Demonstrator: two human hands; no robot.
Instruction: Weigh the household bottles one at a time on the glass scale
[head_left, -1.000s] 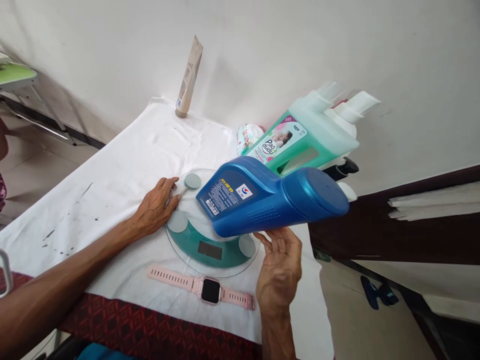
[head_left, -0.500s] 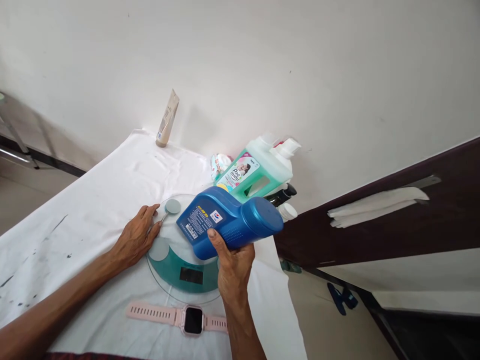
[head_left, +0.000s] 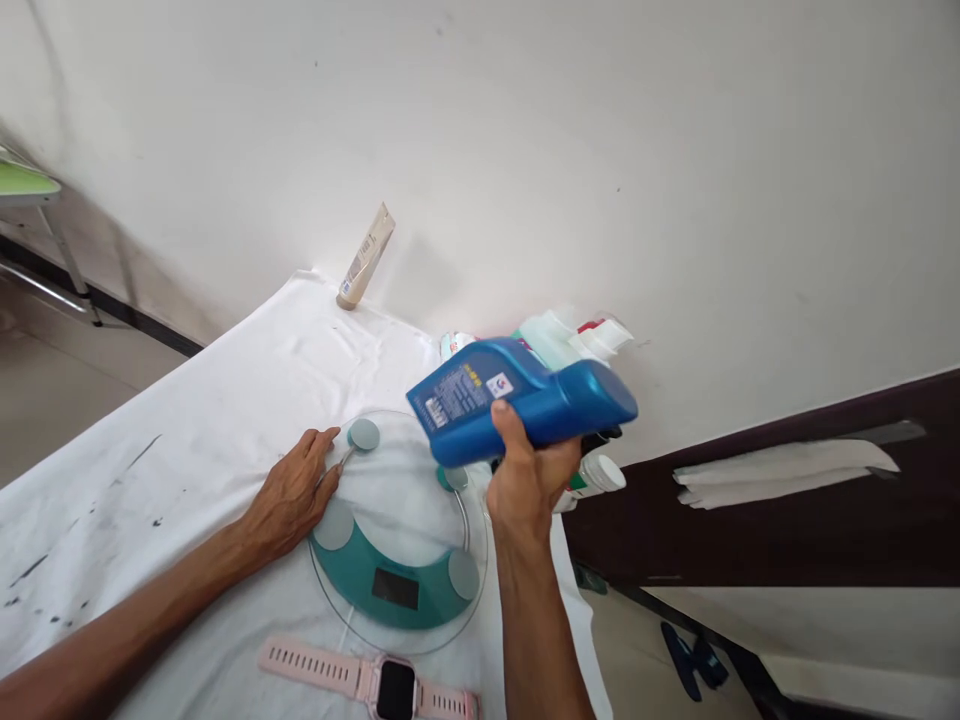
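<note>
A blue plastic bottle (head_left: 487, 400) with a printed label is held in the air by my right hand (head_left: 536, 475), thumb across its near side. The bottle tilts, cap toward the right. Below it lies a round glass bathroom scale (head_left: 401, 585) with a teal band, grey pads and a dark display. My left hand (head_left: 296, 495) rests at the scale's left rim, fingers and thumb stretched out and apart. Nearer to me lies a smartwatch (head_left: 396, 688) with a pink strap, partly cut off at the bottom edge.
Behind the bottle, partly hidden, stand a green detergent bottle (head_left: 551, 335) and a white-capped bottle (head_left: 600, 475). A beige tube (head_left: 366, 258) stands at the back by the wall. White cloth (head_left: 187, 430) covers the table. Slippers (head_left: 690, 660) lie on the floor at right.
My right hand has carried the blue bottle to the right and a little up, away from over the scale. My left hand stays at the scale's rim. The view has shifted slightly.
</note>
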